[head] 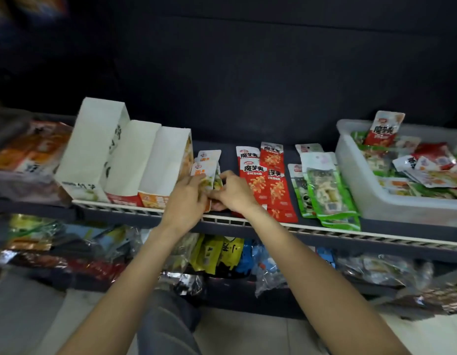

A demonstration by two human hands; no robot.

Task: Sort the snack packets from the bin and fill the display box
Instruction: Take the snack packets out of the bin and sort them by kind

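Both hands are working the same little pile here. The left hand (187,198) and right hand (232,192) are meeting over the stack of orange-and-white snack packets (206,165) lying on the dark shelf (376,224), fingers curled in narrow and pinching the lowest packets of that stack between them. I'm counting about three or four glossy foil packets fanning out there, hard to be exact since the hands are covering the bottom ones.

Just beside that, to the right, the red packets (266,180) are lying flat in two overlapping columns, roughly six of them, shiny plastic with white tops. Next over, the green packets (325,193) are sitting in another overlapping pile, maybe four or five, with clear windows showing pale chunks inside.

At the far right, one translucent plastic bin (363,190) with rounded corners is holding a jumbled heap of mixed packets, one red one sticking up at the back.

On the left of the hands, three white cardboard display boxes (125,160) are standing in a row touching each other, tall backs, slanted sides, low printed fronts. The nearest one is right beside the orange pile.

Below, the lower shelf (222,267) is crammed with crinkly bags, yellow, blue and silver, too blurry to count.
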